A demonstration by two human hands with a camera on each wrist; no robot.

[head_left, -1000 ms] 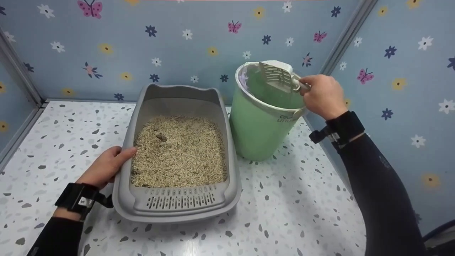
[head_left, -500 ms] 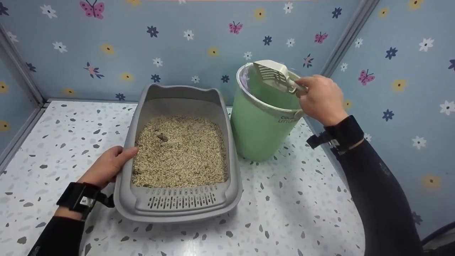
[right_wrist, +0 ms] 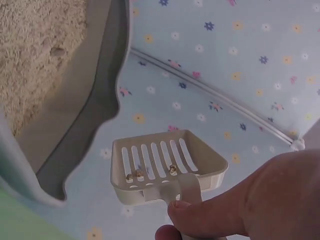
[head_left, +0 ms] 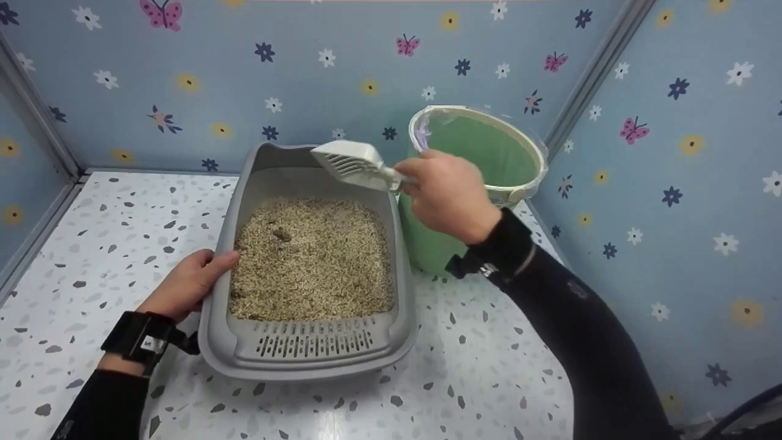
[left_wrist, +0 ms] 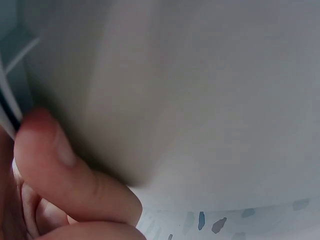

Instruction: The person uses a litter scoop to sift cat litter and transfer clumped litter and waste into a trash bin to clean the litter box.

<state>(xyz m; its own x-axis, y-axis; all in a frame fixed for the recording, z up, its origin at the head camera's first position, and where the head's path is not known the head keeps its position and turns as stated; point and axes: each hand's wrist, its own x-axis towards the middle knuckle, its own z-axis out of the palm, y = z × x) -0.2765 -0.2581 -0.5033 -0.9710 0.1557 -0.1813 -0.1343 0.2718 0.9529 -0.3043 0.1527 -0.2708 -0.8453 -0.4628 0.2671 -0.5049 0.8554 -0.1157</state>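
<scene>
My right hand (head_left: 449, 194) grips the handle of a white slotted litter scoop (head_left: 354, 164), its head over the back right rim of a grey litter box (head_left: 403, 305). In the right wrist view a few small bits of litter cling in the scoop (right_wrist: 160, 155). Pale granular litter (head_left: 317, 263) fills the box's floor, with one dark clump (head_left: 282, 234) lying on it at the back left. My left hand (head_left: 189, 282) holds the box's left rim, thumb on top and fingers curled under; the left wrist view shows those fingers (left_wrist: 70, 175) against the grey wall.
A green bin (head_left: 427, 244) with a cream rim and a clear liner stands right of the box, partly behind my right hand. Flower-patterned wall panels (head_left: 330, 79) close off the back and both sides. Speckled white tabletop (head_left: 476, 366) spreads in front.
My right hand has swung left with the scoop, from over the green bin to above the litter box's back right rim. My left hand has stayed on the box's rim.
</scene>
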